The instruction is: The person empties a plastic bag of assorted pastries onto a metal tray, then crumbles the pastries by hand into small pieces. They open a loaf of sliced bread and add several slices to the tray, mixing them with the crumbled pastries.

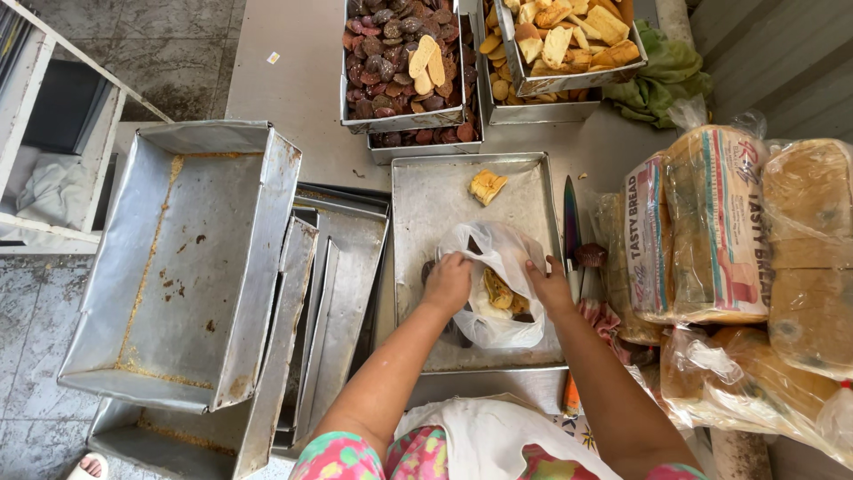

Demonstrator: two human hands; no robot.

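A grey metal table (302,80) stands over a stained tile floor (169,44), crowded with baking tins. At its near edge lies a flat tray (426,196), and on that tray sits a thin white bag (498,284) with yellow and pale pieces inside. The left hand (447,283) pinches the bag's left rim between closed fingers; the right hand (551,286) grips the right rim the same way, so the mouth is held apart between them. One yellow biscuit (487,186) lies alone on the tray, beyond the bag. A knife (571,227) rests along the tray's right edge, just beside the right hand. Right of it are wrapped bread loaves (711,231), stacked close together. At the far end stand a tin of dark reddish biscuits (391,53) and a tin of pale yellow ones (569,40), each set on another tin, with a green cloth (666,71) beside them. To the left a big empty tin (178,258) leans over others
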